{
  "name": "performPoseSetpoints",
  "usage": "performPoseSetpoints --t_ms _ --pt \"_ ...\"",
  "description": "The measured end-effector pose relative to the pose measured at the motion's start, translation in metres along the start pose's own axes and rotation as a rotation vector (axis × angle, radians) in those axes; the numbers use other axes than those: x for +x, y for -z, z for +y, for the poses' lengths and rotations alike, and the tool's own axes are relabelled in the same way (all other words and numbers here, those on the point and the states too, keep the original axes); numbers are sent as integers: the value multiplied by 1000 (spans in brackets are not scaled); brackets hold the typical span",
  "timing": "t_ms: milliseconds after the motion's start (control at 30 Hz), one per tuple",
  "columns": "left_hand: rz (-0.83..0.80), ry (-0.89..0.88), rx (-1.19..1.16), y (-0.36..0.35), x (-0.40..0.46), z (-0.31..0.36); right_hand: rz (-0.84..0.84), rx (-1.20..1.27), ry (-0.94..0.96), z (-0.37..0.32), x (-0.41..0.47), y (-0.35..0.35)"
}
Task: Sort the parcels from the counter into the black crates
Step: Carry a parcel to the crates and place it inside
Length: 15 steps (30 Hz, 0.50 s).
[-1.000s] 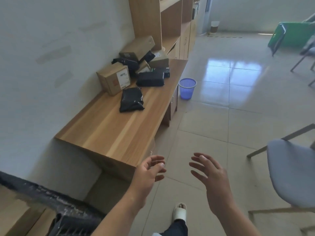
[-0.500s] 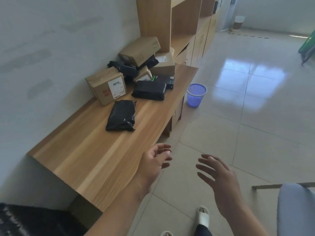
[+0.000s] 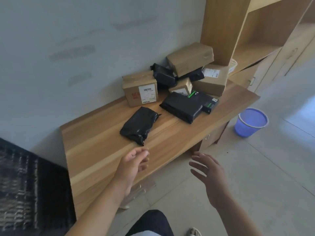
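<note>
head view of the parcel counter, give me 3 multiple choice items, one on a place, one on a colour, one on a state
1. Where does the small black bag parcel lie?
A. alone on the counter, nearest the hands
B. on top of the pile
C. in the bin

2. What colour is the waste bin on the floor?
A. red
B. blue
C. white

3. What does the left hand hold?
A. a cardboard box
B. a black bag
C. nothing

Key: 1 A, it sits apart, in front of the pile. 2 B, its mesh wall is blue. 3 C, its fingers are loosely curled above the counter, with nothing in them.
</note>
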State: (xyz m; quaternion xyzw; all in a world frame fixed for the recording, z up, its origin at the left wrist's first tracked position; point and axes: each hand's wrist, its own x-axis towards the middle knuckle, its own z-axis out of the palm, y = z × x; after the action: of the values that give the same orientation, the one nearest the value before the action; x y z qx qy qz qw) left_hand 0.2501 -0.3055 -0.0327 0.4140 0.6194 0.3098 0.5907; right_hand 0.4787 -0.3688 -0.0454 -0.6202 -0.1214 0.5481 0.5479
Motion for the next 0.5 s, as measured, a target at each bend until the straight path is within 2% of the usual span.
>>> performPoseSetpoints --t_ms 233,500 --pt "215 -13 -30 23 88 26 -138 -217 -26 -41 94 -55" --pt "301 41 -85 51 269 62 -185 -433 -42 -101 226 -171"
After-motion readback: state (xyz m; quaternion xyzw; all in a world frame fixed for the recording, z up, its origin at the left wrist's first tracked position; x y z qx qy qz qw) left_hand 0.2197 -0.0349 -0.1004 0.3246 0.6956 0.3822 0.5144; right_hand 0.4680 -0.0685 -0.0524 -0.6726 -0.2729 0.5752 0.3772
